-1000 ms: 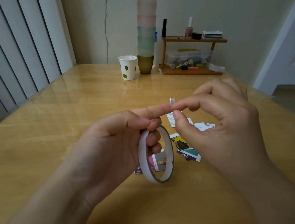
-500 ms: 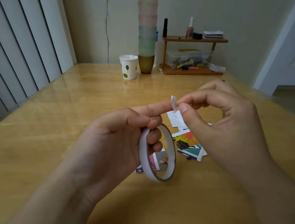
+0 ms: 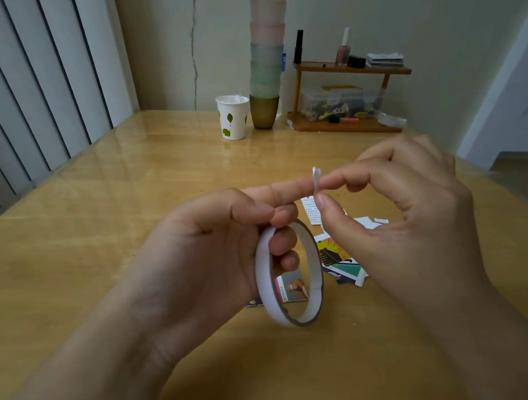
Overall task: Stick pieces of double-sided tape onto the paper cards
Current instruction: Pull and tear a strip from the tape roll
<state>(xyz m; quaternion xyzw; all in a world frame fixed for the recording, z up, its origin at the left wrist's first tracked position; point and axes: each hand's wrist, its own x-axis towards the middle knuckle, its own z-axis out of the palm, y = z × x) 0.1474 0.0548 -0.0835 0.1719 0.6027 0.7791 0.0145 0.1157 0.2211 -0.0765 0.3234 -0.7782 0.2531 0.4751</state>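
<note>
The left hand [image 3: 203, 260] is curling its lower fingers through the tape roll [image 3: 288, 275], forefinger extended; the right hand [image 3: 401, 216] is pinching a small tape piece [image 3: 316, 178] against that fingertip. The piece is standing upright, above the paper cards [image 3: 336, 257] on the surface [image 3: 122, 190]. Since the earlier frames, both grips are remaining unchanged.

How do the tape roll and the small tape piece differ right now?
The tape roll is a large ring; the tape piece is a tiny strip. The roll hangs on the curled fingers of the left hand, while the piece is pinched by the right hand against the left index fingertip. The roll hangs low above the paper cards; the piece is held higher. Both are white and off the table.
</note>
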